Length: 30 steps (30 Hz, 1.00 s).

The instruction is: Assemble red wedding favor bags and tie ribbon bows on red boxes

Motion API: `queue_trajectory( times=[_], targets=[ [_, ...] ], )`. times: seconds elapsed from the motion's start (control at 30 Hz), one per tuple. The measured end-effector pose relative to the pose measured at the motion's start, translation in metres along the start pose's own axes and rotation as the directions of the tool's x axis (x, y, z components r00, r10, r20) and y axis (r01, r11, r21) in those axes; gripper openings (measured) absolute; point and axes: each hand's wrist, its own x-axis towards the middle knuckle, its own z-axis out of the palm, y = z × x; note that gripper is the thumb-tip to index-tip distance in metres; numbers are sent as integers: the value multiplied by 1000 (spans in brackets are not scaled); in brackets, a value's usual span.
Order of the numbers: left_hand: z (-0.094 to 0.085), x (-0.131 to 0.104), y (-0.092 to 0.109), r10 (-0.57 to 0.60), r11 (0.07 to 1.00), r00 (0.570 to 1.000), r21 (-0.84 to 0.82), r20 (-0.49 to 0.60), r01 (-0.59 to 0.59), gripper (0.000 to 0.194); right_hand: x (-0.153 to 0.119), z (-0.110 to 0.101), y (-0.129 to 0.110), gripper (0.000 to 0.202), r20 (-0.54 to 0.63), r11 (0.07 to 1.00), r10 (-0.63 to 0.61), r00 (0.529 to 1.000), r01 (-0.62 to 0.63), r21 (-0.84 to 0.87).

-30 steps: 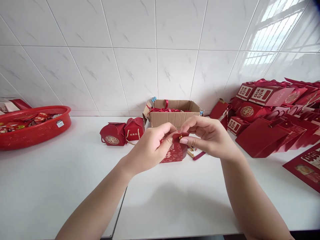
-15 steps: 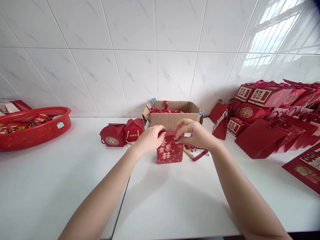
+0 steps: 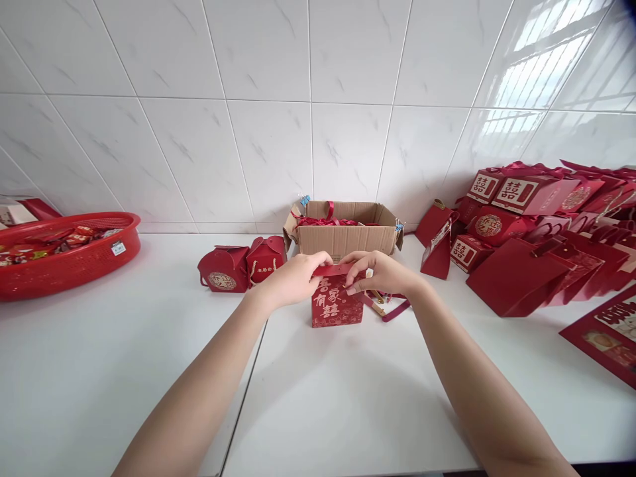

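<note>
A red paper gift box (image 3: 338,310) with pale printed characters stands upright on the white table in front of me. My left hand (image 3: 297,278) is closed on the left end of its folded top flap (image 3: 332,270), the fingertips bent over the edge. On the other side, my right hand (image 3: 378,273) pinches the top right part of the same box with thumb and curled fingers. Behind the right hand, straps with gold-coloured ends (image 3: 396,311) lie on the table, partly hidden.
Beyond my hands is a cardboard box (image 3: 342,238) holding red ribbons. Two small red boxes (image 3: 223,268) stand to its left. A red plastic basket (image 3: 69,268) of wrapped sweets sits far left. Many finished-looking red gift boxes (image 3: 517,265) are stacked at right.
The flap at the top of the gift box now shows as a folded band between my hands. My right hand has moved slightly left and down; the box stays in place.
</note>
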Motion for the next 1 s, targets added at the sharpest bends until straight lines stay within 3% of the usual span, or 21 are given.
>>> queue_trajectory(
  times=[0.1, 0.23, 0.57, 0.73, 1.0],
  targets=[
    [1, 3, -1, 14, 998, 1000, 62, -7, -13, 20, 2, 1, -1, 13, -36, 994, -15, 999, 19, 111],
    [1, 5, -3, -6, 996, 998, 92, 68, 0, 13, 5, 4, 2, 17, -150, 983, 31, 988, -3, 184],
    [-2, 1, 2, -32, 992, 996, 128, 82, 22, 10, 13, 16, 12, 12, -238, 991, 27, 971, 5, 135],
    [-2, 0, 3, -18, 994, 997, 107, 77, 10, 8, 11, 15, 10, 14, -227, 993, 35, 973, -9, 114],
    [-5, 0, 3, -9, 993, 996, 117, 92, -2, 16, 13, 20, 12, 26, -290, 995, 67, 955, -41, 95]
  ],
)
